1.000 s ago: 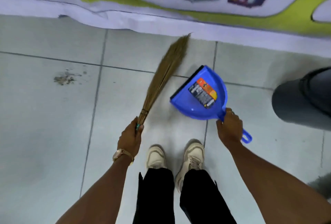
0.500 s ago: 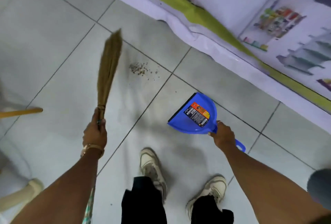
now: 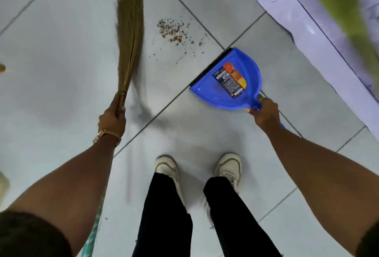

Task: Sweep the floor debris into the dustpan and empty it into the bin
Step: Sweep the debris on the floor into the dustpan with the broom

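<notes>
A small pile of brown debris (image 3: 171,32) lies on the grey tiled floor, with crumbs scattered to its right. My left hand (image 3: 112,117) grips the bound end of a straw broom (image 3: 129,31), whose bristles point away from me, just left of the debris. My right hand (image 3: 264,113) holds the handle of a blue dustpan (image 3: 227,81) with a label inside. The pan's black lip faces the debris from the right, a short gap away. No bin is in view.
A white and green printed banner (image 3: 320,37) lies along the floor at the upper right, close behind the dustpan. My two feet in pale shoes (image 3: 166,166) stand below the pan. A wooden tip (image 3: 2,68) pokes in at the left edge.
The view turned and closed in on the debris, which now lies between broom and dustpan. Both hands kept their grips; the broom came down closer to the pile.
</notes>
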Available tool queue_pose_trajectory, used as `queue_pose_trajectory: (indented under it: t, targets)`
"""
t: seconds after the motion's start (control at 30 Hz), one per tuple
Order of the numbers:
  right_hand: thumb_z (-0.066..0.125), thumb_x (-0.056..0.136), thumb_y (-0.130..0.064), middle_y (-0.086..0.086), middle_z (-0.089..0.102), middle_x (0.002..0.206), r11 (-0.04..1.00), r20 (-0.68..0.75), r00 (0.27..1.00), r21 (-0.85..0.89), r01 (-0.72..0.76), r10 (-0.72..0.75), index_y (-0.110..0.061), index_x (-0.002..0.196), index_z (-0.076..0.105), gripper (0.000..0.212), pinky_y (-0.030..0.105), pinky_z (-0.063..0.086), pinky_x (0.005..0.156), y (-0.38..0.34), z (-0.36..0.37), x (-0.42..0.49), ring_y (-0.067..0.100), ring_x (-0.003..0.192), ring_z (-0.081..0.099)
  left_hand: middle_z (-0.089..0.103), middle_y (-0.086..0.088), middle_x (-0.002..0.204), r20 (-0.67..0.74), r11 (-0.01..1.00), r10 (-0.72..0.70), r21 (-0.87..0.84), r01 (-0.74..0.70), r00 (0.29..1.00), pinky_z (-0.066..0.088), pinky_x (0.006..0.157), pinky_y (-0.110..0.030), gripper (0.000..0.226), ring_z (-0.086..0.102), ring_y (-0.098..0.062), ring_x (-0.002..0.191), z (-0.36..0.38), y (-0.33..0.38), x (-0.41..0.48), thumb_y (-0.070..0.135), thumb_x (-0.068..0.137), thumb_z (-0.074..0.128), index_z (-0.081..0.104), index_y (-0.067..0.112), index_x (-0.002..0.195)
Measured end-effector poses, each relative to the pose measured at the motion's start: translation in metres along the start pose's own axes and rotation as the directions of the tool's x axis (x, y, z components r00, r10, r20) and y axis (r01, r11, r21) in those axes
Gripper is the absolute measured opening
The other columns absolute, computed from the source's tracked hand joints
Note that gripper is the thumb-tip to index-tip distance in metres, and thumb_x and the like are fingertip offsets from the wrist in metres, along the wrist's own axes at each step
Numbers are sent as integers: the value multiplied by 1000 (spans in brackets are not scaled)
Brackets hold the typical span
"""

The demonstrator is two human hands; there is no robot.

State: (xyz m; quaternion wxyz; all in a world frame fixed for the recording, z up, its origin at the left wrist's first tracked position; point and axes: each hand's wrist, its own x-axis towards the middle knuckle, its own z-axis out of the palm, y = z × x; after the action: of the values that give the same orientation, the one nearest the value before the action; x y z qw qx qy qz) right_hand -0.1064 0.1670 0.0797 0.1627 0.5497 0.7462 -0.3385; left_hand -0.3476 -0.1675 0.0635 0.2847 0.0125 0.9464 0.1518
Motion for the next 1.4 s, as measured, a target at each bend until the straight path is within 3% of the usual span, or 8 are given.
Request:
queue_pose_trajectory:
  t: [0.23, 0.4, 0.63, 0.73, 0.9, 1.1, 1.27, 1.4]
  targets:
    - [73, 83, -16, 27, 63, 117, 1000, -7, 1000, -14, 9, -9, 7, 120, 57, 46, 42, 46, 90, -5, -4, 4, 42, 108, 58, 69, -23, 99, 74, 973, 207, 93, -213, 976, 48, 72, -43, 52, 63, -46, 88, 12, 18, -5, 33, 96, 45, 32, 43, 146]
    - [72, 84, -17, 26, 65, 113, 1000, -1, 1000, -13, 25, -25, 6, 119, 57, 44, 42, 48, 88, 1, 1, 5, 42, 104, 59, 59, -8, 78, 190, 932, 303, 144, -332, 934, 39, 58, -31, 54, 61, -34, 72, 19, 19, -23, 33, 96, 44, 28, 47, 146]
    - [73, 83, -16, 25, 64, 119, 1000, -19, 1000, -11, -16, 16, 4, 126, 55, 51, 41, 47, 91, 3, 6, 7, 41, 109, 59, 56, -8, 81, 340, 867, 358, 225, -444, 870, 50, 60, -40, 57, 59, -30, 71, 8, -10, -70, 34, 98, 38, 14, 48, 148]
    - [73, 83, -12, 25, 63, 120, 999, -18, 999, -3, -32, 32, 4, 128, 54, 51, 42, 48, 92, 2, 5, 8, 41, 108, 60, 52, -3, 76, 297, 861, 398, 206, -466, 868, 50, 55, -37, 55, 56, -24, 64, -8, -22, -91, 33, 99, 38, 19, 46, 149]
    - [71, 84, -6, 21, 64, 122, 997, -30, 997, 20, -77, 77, 1, 130, 53, 50, 41, 49, 92, -2, 6, 7, 39, 108, 62, 53, -1, 76, 124, 907, 389, 119, -403, 913, 51, 56, -40, 53, 55, -25, 65, -37, -42, -110, 42, 94, 35, 26, 50, 146]
    - [74, 81, -5, 26, 62, 122, 999, -8, 999, 14, -45, 45, 6, 123, 53, 48, 40, 48, 92, -1, 9, 0, 39, 110, 60, 61, -8, 75, -145, 985, 173, 33, -170, 974, 44, 64, -35, 54, 55, -30, 67, -50, -71, -96, 45, 91, 35, 31, 48, 144]
    - [75, 79, -4, 28, 61, 120, 999, -5, 1000, -24, -24, 24, 7, 118, 53, 46, 46, 47, 95, -1, 8, 2, 43, 110, 59, 69, -21, 87, -111, 1000, 11, 30, -7, 994, 50, 75, -44, 56, 62, -44, 80, -22, -78, -90, 43, 89, 41, 36, 43, 145]
    - [74, 78, -3, 26, 63, 119, 998, -23, 1000, -53, -17, 16, 3, 118, 53, 46, 52, 48, 97, 1, 8, 6, 45, 111, 59, 61, -14, 69, 40, 994, 94, 59, -97, 995, 53, 66, -44, 53, 64, -43, 72, 13, -61, -101, 38, 92, 43, 34, 46, 144]
